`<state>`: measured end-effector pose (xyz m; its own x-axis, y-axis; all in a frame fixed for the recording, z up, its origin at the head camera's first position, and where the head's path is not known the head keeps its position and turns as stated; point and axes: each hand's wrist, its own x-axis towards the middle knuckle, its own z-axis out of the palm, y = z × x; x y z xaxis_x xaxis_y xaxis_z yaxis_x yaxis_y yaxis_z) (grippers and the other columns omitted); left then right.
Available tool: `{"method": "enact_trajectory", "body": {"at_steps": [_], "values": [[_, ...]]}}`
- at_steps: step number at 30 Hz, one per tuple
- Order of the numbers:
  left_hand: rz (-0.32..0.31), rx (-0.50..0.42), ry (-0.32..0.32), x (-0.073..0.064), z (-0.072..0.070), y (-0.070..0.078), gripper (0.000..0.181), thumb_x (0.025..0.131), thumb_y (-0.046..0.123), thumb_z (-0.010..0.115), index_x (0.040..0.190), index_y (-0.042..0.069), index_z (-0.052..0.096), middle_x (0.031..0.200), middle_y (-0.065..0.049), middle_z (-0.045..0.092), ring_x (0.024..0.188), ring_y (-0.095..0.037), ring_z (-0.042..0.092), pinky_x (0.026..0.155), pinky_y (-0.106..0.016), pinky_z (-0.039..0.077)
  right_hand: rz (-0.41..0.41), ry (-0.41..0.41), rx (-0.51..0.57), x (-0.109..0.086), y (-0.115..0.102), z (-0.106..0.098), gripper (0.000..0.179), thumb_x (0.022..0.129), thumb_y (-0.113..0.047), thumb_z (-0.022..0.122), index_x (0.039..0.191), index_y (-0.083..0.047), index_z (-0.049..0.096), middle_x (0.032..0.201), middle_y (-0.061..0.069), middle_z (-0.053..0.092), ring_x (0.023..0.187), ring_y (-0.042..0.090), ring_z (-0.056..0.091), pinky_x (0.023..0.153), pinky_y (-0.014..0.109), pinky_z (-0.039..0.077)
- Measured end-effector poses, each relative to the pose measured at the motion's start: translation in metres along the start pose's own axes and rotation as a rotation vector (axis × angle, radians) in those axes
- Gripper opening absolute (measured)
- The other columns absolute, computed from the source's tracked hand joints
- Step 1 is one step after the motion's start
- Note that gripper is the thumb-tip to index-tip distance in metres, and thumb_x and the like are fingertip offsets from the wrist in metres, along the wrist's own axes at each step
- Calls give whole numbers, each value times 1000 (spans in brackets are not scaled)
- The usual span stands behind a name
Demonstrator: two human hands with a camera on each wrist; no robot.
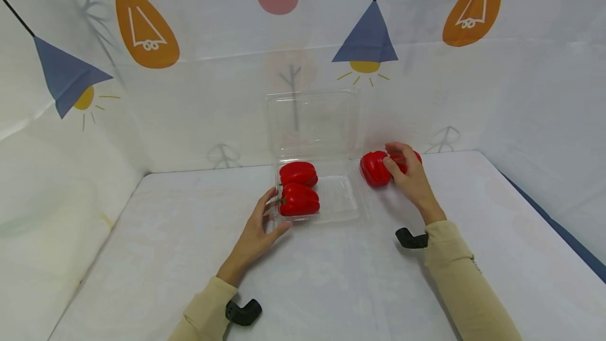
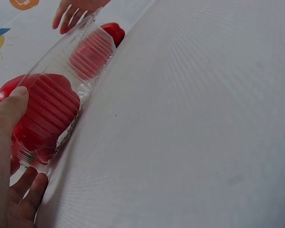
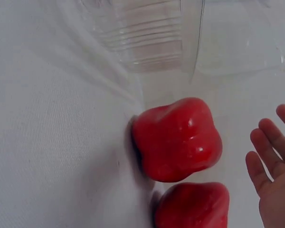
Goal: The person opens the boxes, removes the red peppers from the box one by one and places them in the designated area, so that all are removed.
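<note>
A clear plastic clamshell box (image 1: pixel 337 196) lies with its lid (image 1: pixel 312 122) raised against the back wall. Two red bell peppers, a rear one (image 1: pixel 297 172) and a front one (image 1: pixel 299 201), fill its left side, a green stem showing on the front pepper. My left hand (image 1: pixel 252 236) spreads around the box's front left corner, thumb along the front and fingers by the left wall. Right of the box, two more red bell peppers (image 1: pixel 375 169) (image 3: pixel 194 209) sit side by side. Over the farther one hovers my right hand (image 1: pixel 411 177), fingers loosely spread.
A white cloth covers the table (image 1: pixel 189 236), and a white curtain (image 1: pixel 213 104) printed with lamps and bulbs hangs behind it. A black wrist mount (image 1: pixel 411 238) juts from each sleeve. The table's right edge shows a dark blue strip (image 1: pixel 558 225).
</note>
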<state>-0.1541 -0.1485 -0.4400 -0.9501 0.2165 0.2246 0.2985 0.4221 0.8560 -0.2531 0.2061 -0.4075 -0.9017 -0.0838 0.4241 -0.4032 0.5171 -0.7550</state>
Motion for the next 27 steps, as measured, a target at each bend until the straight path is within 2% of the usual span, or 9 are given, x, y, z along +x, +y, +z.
{"method": "enact_trajectory", "body": {"at_steps": [4, 7, 10, 13, 19, 21, 27], "values": [[6, -3, -1, 0, -1, 1, 81, 85, 19, 70, 149, 9, 21, 152, -15, 32, 135, -37, 39, 104, -53, 41, -5, -61, -14, -1, -1, 6, 48, 93, -22, 58, 137, -13, 41, 137, 9, 47, 120, 28, 46, 86, 14, 44], [10, -4, 1, 1, -1, 0, 81, 85, 19, 70, 149, 9, 21, 152, -14, 32, 135, -37, 39, 104, -52, 42, -28, -95, -17, -1, -5, 10, 48, 93, -23, 58, 137, -12, 41, 136, 9, 47, 120, 29, 46, 90, 30, 49], [13, -7, 0, 2, 0, -1, 81, 85, 20, 70, 149, 9, 21, 152, -14, 32, 135, -36, 39, 104, -52, 42, -34, -127, -20, -1, -7, 15, 50, 92, -24, 60, 137, -12, 41, 137, 8, 47, 122, 28, 46, 95, 45, 49], [17, -7, -1, 2, 0, -2, 81, 85, 21, 70, 149, 9, 21, 152, -13, 32, 135, -36, 40, 104, -52, 42, -35, -158, -23, -2, -8, 19, 52, 91, -23, 61, 137, -12, 40, 137, 10, 46, 123, 30, 44, 95, 53, 48], [24, -5, 2, 1, 1, -3, 82, 85, 21, 70, 149, 9, 22, 152, -13, 32, 135, -36, 40, 103, -52, 43, -54, -203, -9, -7, -16, 24, 51, 91, -22, 62, 137, -14, 40, 136, 10, 47, 123, 32, 43, 97, 55, 46], [26, -2, 9, 2, 2, -9, 82, 85, 23, 71, 149, 11, 21, 152, -10, 32, 135, -34, 41, 103, -51, 43, -63, -225, 1, -10, -29, 24, 51, 91, -19, 62, 137, -11, 41, 135, 13, 47, 123, 34, 44, 99, 55, 44], [22, -1, 13, 1, 2, -7, 82, 85, 23, 71, 150, 12, 21, 152, -11, 32, 134, -35, 41, 103, -51, 43, -63, -312, -1, -12, -35, 39, 58, 87, -33, 66, 137, -21, 39, 135, 6, 48, 124, 29, 45, 102, 53, 43]]}}
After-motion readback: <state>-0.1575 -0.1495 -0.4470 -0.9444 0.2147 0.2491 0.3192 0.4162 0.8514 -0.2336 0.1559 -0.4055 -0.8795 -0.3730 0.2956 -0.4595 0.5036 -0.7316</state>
